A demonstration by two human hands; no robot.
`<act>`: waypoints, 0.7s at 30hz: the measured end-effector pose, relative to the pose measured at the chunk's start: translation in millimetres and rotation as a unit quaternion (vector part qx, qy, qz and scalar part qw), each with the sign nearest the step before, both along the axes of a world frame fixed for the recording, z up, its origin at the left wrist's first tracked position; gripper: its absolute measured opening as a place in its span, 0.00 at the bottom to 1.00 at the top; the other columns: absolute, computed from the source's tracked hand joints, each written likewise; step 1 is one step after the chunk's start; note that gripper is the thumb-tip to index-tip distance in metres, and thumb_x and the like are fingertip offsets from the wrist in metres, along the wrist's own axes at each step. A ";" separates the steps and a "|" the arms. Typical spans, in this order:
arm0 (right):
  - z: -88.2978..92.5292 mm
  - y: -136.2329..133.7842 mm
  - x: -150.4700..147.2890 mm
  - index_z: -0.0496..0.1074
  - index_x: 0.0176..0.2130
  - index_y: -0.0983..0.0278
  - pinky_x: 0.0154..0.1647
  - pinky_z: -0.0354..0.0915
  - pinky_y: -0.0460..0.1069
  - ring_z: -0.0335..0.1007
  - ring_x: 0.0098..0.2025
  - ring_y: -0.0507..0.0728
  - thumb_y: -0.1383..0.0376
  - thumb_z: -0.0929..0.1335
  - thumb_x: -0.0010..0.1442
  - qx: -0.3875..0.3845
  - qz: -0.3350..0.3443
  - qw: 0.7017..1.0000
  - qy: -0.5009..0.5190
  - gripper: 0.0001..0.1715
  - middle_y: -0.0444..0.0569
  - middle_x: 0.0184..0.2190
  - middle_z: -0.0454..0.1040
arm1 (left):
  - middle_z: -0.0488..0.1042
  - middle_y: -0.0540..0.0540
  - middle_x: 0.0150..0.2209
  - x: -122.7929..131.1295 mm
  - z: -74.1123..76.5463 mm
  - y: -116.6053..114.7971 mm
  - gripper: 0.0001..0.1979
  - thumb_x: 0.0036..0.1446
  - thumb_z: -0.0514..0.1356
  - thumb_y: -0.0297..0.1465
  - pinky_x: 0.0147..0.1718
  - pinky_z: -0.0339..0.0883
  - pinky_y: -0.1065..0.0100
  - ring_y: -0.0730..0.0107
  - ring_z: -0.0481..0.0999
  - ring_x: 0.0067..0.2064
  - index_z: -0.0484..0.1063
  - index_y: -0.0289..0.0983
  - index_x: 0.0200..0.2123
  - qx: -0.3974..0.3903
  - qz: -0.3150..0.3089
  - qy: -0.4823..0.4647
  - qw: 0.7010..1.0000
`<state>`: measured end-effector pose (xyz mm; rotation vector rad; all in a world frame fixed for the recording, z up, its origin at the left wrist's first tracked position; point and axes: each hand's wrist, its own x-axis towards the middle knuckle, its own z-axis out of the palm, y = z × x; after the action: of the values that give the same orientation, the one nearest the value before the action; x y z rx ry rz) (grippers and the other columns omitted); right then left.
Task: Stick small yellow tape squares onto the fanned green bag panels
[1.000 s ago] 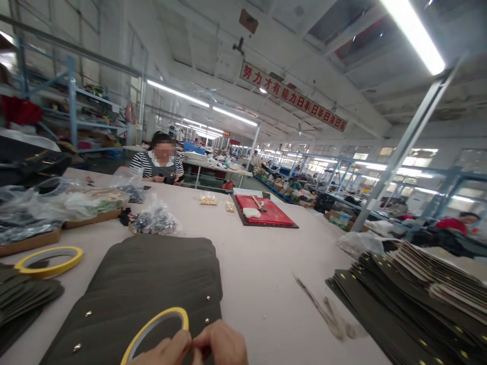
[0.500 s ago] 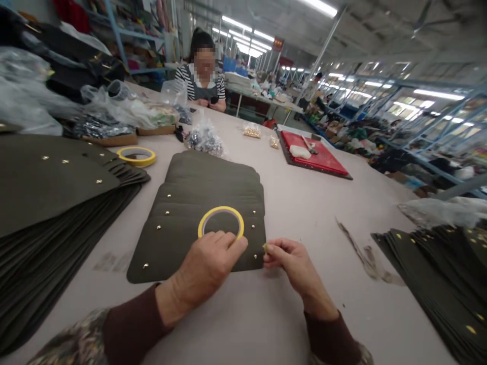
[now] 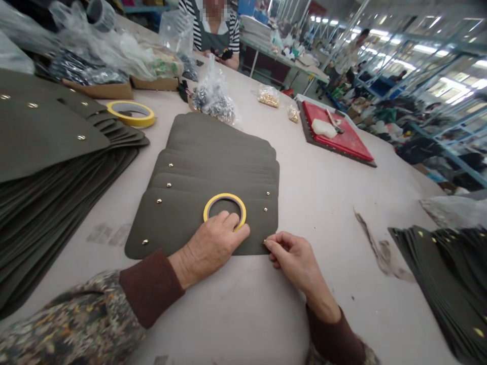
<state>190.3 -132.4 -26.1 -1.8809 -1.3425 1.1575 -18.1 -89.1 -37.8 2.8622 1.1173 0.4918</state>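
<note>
My left hand [image 3: 213,244] lies closed over the near side of a yellow tape roll [image 3: 224,209], which rests on the top olive-green studded panel [image 3: 178,223] of a fanned stack. My right hand [image 3: 294,256] pinches at the panel's near right corner, beside a brass stud; its fingertips seem to hold the end of the tape, too thin to be sure. Both sleeves are dark maroon at the cuff.
A tall pile of the same panels [image 3: 45,152] lies at the left, another pile [image 3: 449,274] at the right. A second tape roll [image 3: 131,112], bags of hardware [image 3: 215,96], a red tray [image 3: 337,133] and a seated co-worker [image 3: 215,25] are farther back.
The view has tilted down from the hall to the table. My hands moved onto the top panel, the left settling on the tape roll, the right reaching the panel's corner.
</note>
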 end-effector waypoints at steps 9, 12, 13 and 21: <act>4.8 7.1 -10.8 0.74 0.25 0.63 0.19 0.60 0.45 0.68 0.20 0.52 0.62 0.66 0.54 0.057 0.042 0.985 -0.159 0.11 0.46 0.18 0.73 | 0.65 0.46 0.32 -1.3 4.1 0.3 0.09 0.60 0.50 0.21 0.31 0.61 0.65 0.64 0.62 0.33 0.67 0.37 0.34 -0.010 -0.001 -0.007 1.000; 2.8 6.8 -7.9 0.74 0.36 0.64 0.19 0.62 0.45 0.67 0.18 0.52 0.61 0.67 0.55 0.056 0.035 0.990 -0.122 0.11 0.43 0.17 0.72 | 0.65 0.46 0.32 -1.7 3.1 0.3 0.09 0.61 0.49 0.22 0.31 0.61 0.65 0.64 0.62 0.33 0.67 0.37 0.33 -0.013 -0.001 -0.017 1.000; 2.2 5.7 -5.6 0.72 0.42 0.64 0.18 0.63 0.45 0.67 0.17 0.52 0.60 0.67 0.55 0.046 0.023 0.995 -0.089 0.15 0.42 0.17 0.72 | 0.65 0.46 0.32 -1.9 2.7 0.3 0.09 0.61 0.49 0.22 0.31 0.61 0.65 0.64 0.62 0.33 0.67 0.37 0.33 -0.014 -0.001 -0.019 1.000; -1.1 -12.4 5.2 0.73 0.32 0.63 0.33 0.66 0.48 0.71 0.29 0.53 0.62 0.66 0.62 0.219 0.122 0.948 -0.198 0.09 0.49 0.29 0.76 | 0.66 0.46 0.33 -3.7 2.2 -0.3 0.07 0.59 0.52 0.22 0.32 0.61 0.64 0.62 0.62 0.35 0.67 0.37 0.35 -0.011 -0.006 -0.023 1.000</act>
<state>195.5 -144.8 -27.2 -1.6963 -1.9133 0.5239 -21.8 -89.4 -35.5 2.8212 1.0904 0.5387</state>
